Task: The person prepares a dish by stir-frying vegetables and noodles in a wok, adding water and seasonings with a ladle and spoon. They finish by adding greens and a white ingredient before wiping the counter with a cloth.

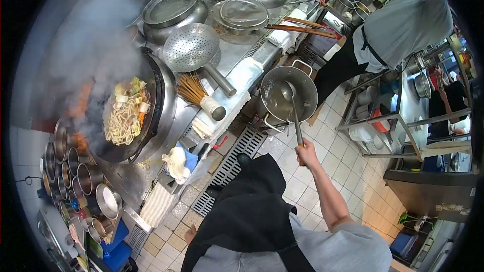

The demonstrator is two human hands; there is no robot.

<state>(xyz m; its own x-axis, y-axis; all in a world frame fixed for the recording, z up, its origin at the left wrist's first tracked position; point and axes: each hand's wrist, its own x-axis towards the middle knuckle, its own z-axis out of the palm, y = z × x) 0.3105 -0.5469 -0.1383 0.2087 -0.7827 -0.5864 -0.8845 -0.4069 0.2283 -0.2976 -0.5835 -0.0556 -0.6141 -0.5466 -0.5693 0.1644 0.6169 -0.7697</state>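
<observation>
My right hand (306,153) is closed around the handle of a long ladle (296,116). The ladle's bowl dips into a large two-handled metal pot (311,78) that holds cloudy liquid. Low by my black apron (242,216), my left hand (190,234) hangs partly hidden; its visible fingers look slightly apart, with nothing seen in them. To the left, noodles with vegetables (125,113) lie in a smoking wok (159,121), and orange flame shows at its far side. Neither hand touches the wok.
A perforated strainer (191,45) and a bamboo wok brush (194,90) rest on the steel counter. Cloths (176,163) lie along its front edge. Several metal containers (89,177) stand at lower left. A co-worker (398,30) in grey stands beyond the pot. Shelving (403,131) is on the right.
</observation>
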